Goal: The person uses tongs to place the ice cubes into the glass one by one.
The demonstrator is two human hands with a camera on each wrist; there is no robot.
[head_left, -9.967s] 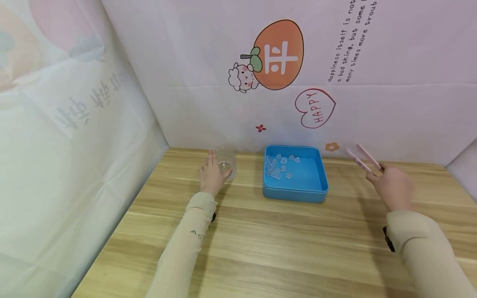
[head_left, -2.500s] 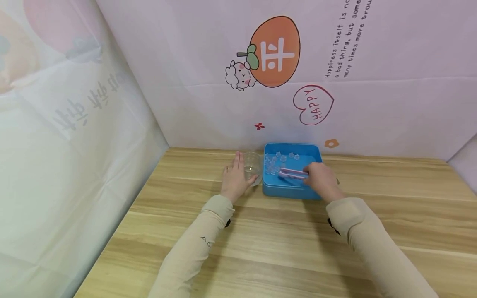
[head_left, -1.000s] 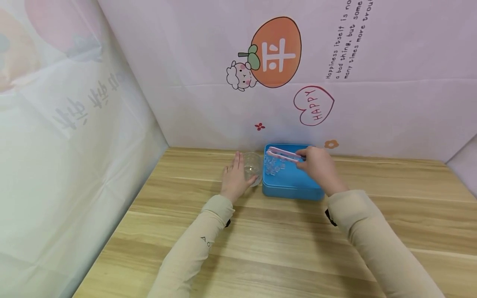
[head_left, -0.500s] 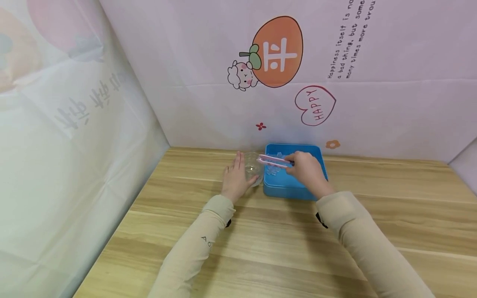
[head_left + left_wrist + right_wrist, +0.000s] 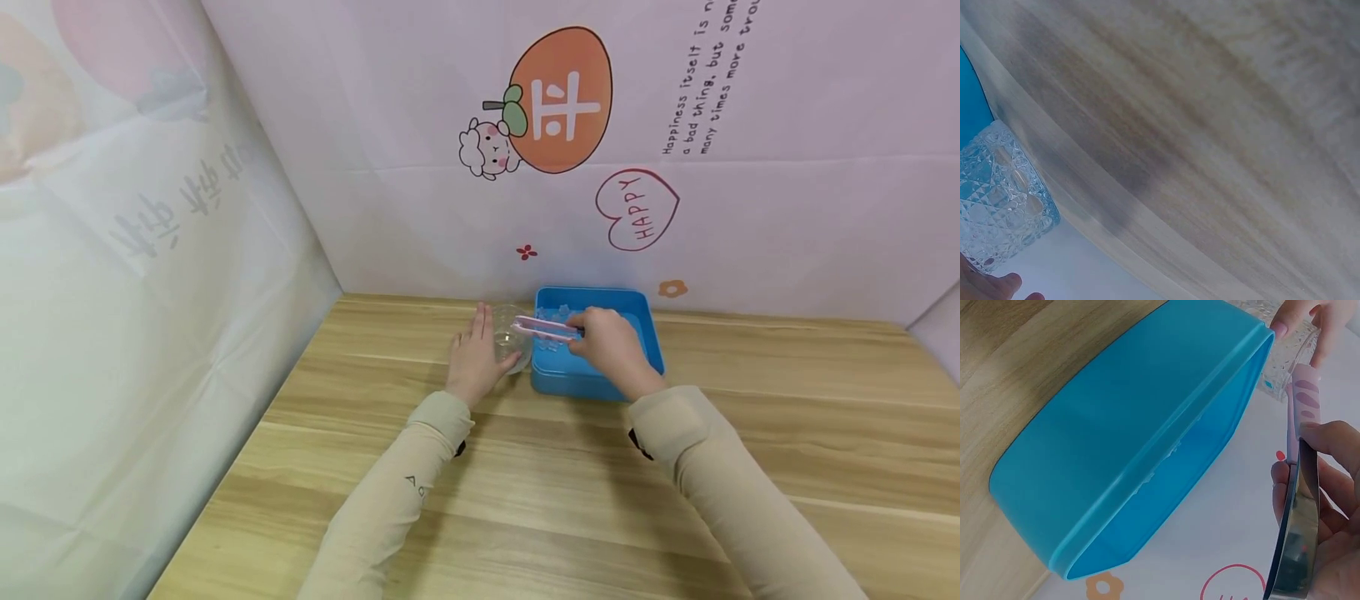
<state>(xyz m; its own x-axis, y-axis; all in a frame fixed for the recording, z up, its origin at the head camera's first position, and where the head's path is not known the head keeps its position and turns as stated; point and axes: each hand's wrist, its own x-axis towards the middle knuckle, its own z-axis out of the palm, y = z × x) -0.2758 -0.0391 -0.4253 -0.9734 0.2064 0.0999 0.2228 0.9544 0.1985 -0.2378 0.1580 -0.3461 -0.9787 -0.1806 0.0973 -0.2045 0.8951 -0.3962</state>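
My left hand point(image 5: 471, 358) holds a clear cut-glass cup point(image 5: 512, 342) from its left side, thumb at the front. The faceted wall of the cup point(image 5: 1007, 194) fills the lower left of the left wrist view. With my right hand point(image 5: 613, 346) I grip pink-tipped tongs point(image 5: 553, 330), whose tips reach over the cup's mouth. In the right wrist view, the tongs point(image 5: 1305, 403) have a metal body and pink ends; whether anything is between the tips cannot be made out. Small clear flower-shaped pieces point(image 5: 564, 310) lie in the left part of the blue box point(image 5: 573, 386), partly hidden beneath the tongs.
Box and cup stand side by side near the back of the wooden table point(image 5: 525, 500). A printed white sheet point(image 5: 412, 225) rises directly behind them, and another sheet point(image 5: 112, 350) hangs along the left.
The cup has been brought right, up beside the box, since the earliest frame. My right hand has moved the tongs into the box, then lately left, from above the pieces to over the cup.
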